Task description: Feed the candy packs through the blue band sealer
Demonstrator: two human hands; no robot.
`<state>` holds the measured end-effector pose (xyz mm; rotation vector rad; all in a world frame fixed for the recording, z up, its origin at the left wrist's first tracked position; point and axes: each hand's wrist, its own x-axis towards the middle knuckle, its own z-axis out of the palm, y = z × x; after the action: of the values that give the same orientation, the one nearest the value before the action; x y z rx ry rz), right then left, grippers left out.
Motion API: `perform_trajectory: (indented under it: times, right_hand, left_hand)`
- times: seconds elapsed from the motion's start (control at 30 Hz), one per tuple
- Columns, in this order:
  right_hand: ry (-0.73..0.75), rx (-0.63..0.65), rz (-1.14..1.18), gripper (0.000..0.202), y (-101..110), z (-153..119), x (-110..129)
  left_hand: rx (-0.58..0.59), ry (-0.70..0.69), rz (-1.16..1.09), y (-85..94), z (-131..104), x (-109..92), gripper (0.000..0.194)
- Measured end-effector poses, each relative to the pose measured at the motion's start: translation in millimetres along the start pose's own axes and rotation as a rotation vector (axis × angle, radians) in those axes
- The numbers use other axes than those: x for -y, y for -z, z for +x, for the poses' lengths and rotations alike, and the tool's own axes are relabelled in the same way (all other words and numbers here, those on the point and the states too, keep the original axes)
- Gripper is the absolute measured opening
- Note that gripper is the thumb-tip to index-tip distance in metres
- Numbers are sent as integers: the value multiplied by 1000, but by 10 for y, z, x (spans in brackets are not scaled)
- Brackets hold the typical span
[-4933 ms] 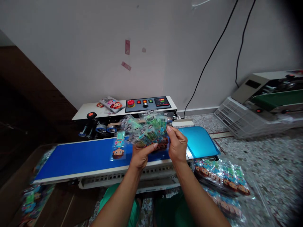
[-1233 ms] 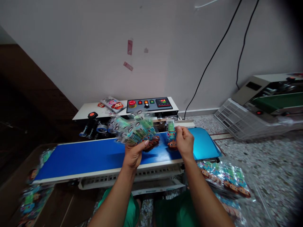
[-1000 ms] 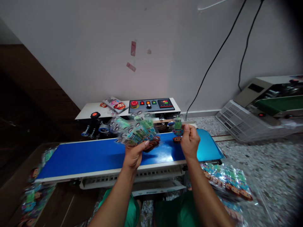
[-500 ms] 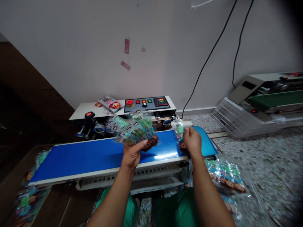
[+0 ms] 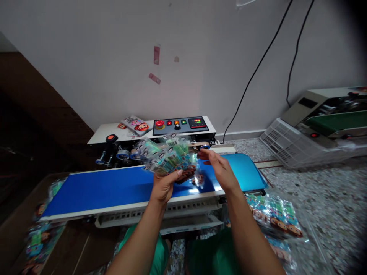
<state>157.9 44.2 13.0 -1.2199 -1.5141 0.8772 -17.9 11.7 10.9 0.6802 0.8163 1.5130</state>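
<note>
My left hand (image 5: 163, 188) is wrapped round a fanned bunch of clear plastic packets (image 5: 171, 158) with green and blue contents and brown cartoon faces at their lower ends. It holds them above the blue conveyor belt (image 5: 106, 191). My right hand (image 5: 221, 170) hovers over the belt to the right of the bunch, fingers stretched out and holding nothing. Between the two hands a single packet (image 5: 198, 179) is on the belt, its left part hidden behind the bunch. The belt runs along the front of a band sealer with a control panel (image 5: 180, 125).
More packets (image 5: 283, 217) lie in clear plastic at the lower right. A cardboard box (image 5: 77, 244) with packets stands below the belt's left end. A black knob (image 5: 111, 138) sticks up behind the belt. At right, a white crate (image 5: 276, 147) stands under another machine (image 5: 329, 109).
My right hand has let go of a packet and moved left, its fingers opening out. That packet is now farther left on the belt, beside the bunch. My left hand keeps its hold.
</note>
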Motion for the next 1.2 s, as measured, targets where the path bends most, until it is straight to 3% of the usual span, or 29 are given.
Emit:
perform_trajectory:
  times: [0.07,0.13,0.3,0.67,0.83,1.07,1.2]
  right_hand:
    - [37,126,191,43,-78,-59,158]
    - [40,147,272,37,-165,-91,242]
    - [-23,-5,374,29,-281,-105,220]
    - [-167,-69,602,17,-239,-68,121]
    - [-153,-210,598,24,-281,-70,134]
    - [-70,-237,611,21,-362,-91,192]
    - [13,-431,592,23,-315,-49,171]
  left_hand:
    - [18,-1,-1,-34,-15,7,53]
    - [48,26,8,-59,-35,18,54]
    - [90,28,51,-64,-57,56,52]
    - [139,161,66,-105,-108,104,36]
    - [116,134,14,-140,-104,95,43]
    - [34,31,-16,-128,-50,79,64]
    - [42,63,-11,-107,-38,79,61]
